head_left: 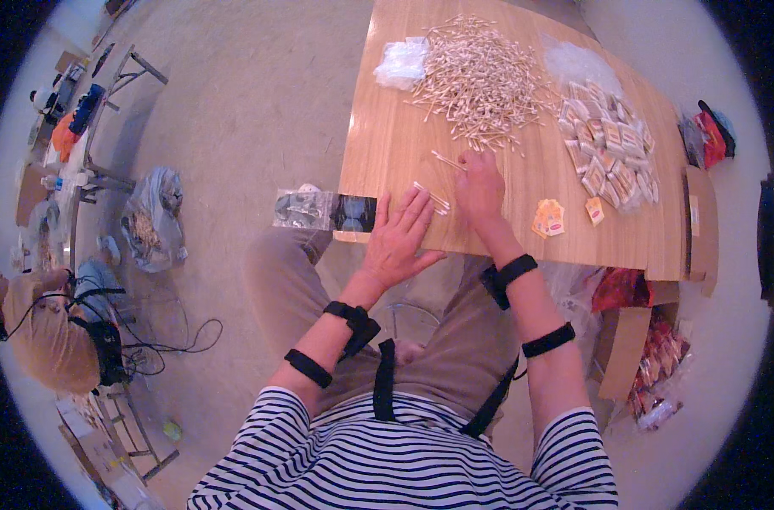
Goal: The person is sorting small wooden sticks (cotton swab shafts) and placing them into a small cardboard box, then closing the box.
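Note:
My left hand (397, 242) lies flat at the table's near left edge, its fingers stretched out. A few cotton swabs (440, 204) stick out beside and under its fingertips. To its right, my right hand (480, 189) is closed, fingers curled around the ends of a couple of cotton swabs (446, 161) that point left; its palm side is hidden. Beyond both hands spreads a large loose heap of cotton swabs (484, 81). Right of my right hand lie several small orange-and-white cards (549, 218), with a single card (594, 211) apart from them.
Many filled small packs (608, 144) are piled on the wooden table (523, 183) at right. Clear plastic bags (401, 64) lie beside the heap. A black-and-clear packet (323, 211) overhangs the left edge. Boxes (620, 357) stand below right; another person (55, 331) is at far left.

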Tool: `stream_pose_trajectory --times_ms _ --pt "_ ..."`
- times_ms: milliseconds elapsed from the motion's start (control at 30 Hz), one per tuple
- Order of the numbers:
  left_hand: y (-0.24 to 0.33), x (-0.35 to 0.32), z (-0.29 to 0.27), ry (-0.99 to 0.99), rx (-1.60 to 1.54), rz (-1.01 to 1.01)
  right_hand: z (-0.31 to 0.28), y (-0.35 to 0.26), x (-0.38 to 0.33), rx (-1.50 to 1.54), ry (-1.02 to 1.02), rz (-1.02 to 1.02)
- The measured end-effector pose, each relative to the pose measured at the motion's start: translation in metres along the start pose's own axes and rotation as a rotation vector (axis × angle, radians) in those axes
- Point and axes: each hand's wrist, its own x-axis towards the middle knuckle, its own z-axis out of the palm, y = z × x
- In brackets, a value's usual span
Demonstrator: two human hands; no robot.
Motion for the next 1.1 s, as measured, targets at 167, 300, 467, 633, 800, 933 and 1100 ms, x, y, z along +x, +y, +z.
stream_pose_trajectory --times_ms 167,300,467,633,800,933,1100 --pt "0.002 0.001 -0.001 -0.008 -0.002 -0.002 0.006 0.013 -0.007 0.034 -0.166 0.012" --pt "0.0 -0.002 0.002 0.009 0.012 -0.002 0.005 0.004 -0.026 0.122 -0.177 -0.052" --pt "-0.001 -0.001 0.002 0.005 -0.007 0.006 -0.001 -0.001 -0.026 0.203 -0.163 -0.023" --pt "0.002 0.0 -0.001 0.035 -0.02 -0.016 -0.009 0.011 -0.031 0.152 -0.144 0.05" --pt "-0.005 0.02 -0.013 0.046 -0.007 -0.103 -0.012 0.016 -0.043 0.139 -0.131 0.06" --pt "-0.016 0.026 -0.005 0.009 -0.006 -0.105 -0.008 0.013 -0.042 0.146 -0.11 0.041" --pt "-0.016 0.023 -0.002 -0.02 -0.038 -0.101 -0.011 0.001 -0.04 0.122 -0.14 0.068"
